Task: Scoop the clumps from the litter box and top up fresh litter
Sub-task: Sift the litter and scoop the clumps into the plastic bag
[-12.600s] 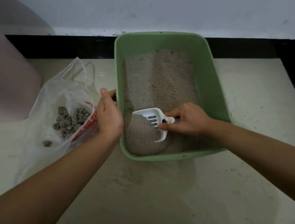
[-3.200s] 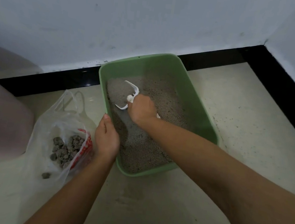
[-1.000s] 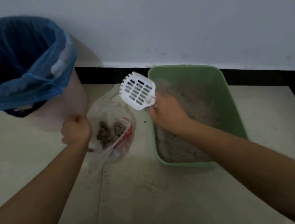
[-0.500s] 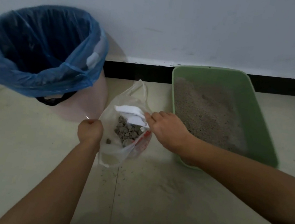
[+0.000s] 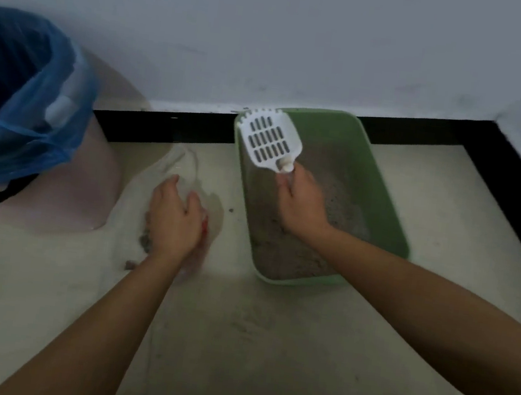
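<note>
Two hands; right hand (image 5: 301, 202) grips scoop (image 5: 269, 142) above litter box (image 5: 387, 199); left hand (image 5: 174, 216) rests spread on bag (image 5: 212, 221)

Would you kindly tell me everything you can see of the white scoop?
The scoop is white plastic: a flat blade with three rows of slots, a toothed front edge and a short handle ending in a knob. It looks empty. The right hand grips its handle and holds it up, blade raised and facing the camera, over the far left corner of the green litter box.
</note>
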The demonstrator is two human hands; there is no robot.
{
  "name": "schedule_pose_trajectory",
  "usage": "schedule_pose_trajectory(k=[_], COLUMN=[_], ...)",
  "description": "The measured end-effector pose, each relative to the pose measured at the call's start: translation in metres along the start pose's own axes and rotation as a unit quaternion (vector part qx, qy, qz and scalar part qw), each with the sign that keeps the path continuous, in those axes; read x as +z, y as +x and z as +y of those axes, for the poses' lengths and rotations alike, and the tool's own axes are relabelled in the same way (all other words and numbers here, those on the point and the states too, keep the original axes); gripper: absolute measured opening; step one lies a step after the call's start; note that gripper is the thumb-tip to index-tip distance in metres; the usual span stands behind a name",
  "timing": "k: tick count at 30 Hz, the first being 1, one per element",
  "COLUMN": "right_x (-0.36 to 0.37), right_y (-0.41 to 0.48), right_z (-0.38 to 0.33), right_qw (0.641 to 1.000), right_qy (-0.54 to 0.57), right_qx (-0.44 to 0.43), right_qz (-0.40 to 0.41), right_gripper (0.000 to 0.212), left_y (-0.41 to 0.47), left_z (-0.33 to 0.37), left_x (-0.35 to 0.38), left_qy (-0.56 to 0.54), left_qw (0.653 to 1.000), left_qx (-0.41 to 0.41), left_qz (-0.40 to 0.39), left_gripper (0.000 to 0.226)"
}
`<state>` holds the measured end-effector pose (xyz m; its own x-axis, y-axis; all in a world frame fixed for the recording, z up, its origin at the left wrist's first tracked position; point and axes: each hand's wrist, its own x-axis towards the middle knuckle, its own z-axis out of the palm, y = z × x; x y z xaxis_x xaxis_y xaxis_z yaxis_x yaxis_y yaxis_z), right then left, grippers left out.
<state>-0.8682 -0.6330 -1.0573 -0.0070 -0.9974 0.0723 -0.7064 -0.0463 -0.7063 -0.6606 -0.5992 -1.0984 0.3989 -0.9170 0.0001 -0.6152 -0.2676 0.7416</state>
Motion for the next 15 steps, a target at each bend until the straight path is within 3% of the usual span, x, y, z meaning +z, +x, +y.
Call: schedule_pose_trajectory(k=[2,4,6,10,12,15], right_x=[-0.026,-0.057,-0.087,-0.137,-0.152,-0.162], right_y=[0.006,0.009,0.010,0.006,0.002,-0.014], right_z=[0.021,0.044,0.069,0.131,0.163,0.189], right_qw=[0.997,0.990,0.980,0.951,0.939,0.911], right_qy=[0.022,0.034,0.037,-0.060,-0.109,-0.162], right_qx=[0.044,0.088,0.134,0.223,0.281,0.379], right_qz=[0.052,0.100,0.142,0.204,0.165,0.020], right_gripper=[0.029,0.033,0.038,0.039,0.039,0.024], left_y=[-0.010,-0.024,-0.038,-0.049,-0.050,-0.050], left_z=[0.024,0.044,0.057,0.068,0.069,0.070], left_x=[0.023,0.045,0.064,0.080,0.081,0.080], left_qy=[-0.058,-0.058,-0.051,-0.003,0.009,0.013], left_qw=[0.993,0.986,0.984,0.991,0.992,0.992], left_qx=[-0.012,0.017,0.058,0.055,0.055,0.056], left_qz=[-0.100,-0.153,-0.161,-0.118,-0.113,-0.111], left_gripper=[0.064,0.073,0.076,0.079,0.079,0.078])
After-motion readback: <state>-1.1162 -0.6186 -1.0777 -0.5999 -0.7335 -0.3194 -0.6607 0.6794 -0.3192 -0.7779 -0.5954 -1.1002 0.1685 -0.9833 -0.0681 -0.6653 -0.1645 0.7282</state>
